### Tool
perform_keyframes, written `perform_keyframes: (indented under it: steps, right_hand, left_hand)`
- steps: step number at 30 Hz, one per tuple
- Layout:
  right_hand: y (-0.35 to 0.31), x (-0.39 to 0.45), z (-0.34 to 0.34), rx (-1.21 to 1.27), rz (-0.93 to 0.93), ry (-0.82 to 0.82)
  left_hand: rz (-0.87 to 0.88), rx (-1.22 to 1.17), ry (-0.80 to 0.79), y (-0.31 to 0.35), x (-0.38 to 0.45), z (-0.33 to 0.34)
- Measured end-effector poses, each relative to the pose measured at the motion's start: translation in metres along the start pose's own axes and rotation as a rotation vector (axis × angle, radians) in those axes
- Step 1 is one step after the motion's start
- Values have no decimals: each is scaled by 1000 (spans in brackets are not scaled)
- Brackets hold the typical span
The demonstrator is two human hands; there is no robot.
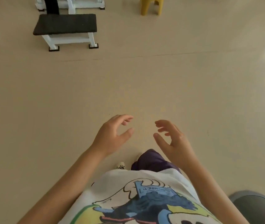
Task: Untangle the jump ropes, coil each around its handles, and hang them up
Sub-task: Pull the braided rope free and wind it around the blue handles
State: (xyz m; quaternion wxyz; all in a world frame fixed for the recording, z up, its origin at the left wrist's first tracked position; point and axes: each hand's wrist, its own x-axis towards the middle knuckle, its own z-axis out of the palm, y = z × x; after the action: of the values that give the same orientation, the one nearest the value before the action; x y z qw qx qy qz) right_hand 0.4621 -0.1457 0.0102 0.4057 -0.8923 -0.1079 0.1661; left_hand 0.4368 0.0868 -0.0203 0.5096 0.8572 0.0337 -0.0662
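Observation:
No jump rope shows anywhere in the head view. My left hand (112,136) and my right hand (172,139) are held out in front of my body over the beige floor, palms facing each other a short gap apart. Both have their fingers spread and curved, with nothing in them. Below the hands I see my white printed shirt (144,196), a purple trouser leg and the tip of one shoe.
A white-framed bench with a black padded top (65,24) stands on the floor at the far left. A yellow plastic stool (152,5) is at the far centre-right. A grey rounded object (256,206) sits at the bottom right corner.

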Motion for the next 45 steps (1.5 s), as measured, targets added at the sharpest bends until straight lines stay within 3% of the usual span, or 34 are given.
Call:
perform_keyframes:
  steps: [8, 16, 27, 33, 38, 45]
  right_hand:
    - [56, 207, -74, 110, 90, 157]
    - [51, 454, -180, 55, 20, 65]
    - [53, 809, -277, -45, -36, 13]
    - [39, 973, -347, -37, 10, 22]
    - [65, 1099, -405, 30, 68, 88]
    - [124, 1295, -517, 71, 71, 105]
  left_hand:
    - [38, 48, -71, 21, 252, -15]
    - [-57, 100, -45, 63, 472, -42]
    - [-130, -29, 90, 39, 810, -106]
    - [-67, -16, -16, 79, 1022, -142]
    - [-18, -24, -60, 122, 1194, -142]
    - [-74, -4, 3, 164, 1404, -127]
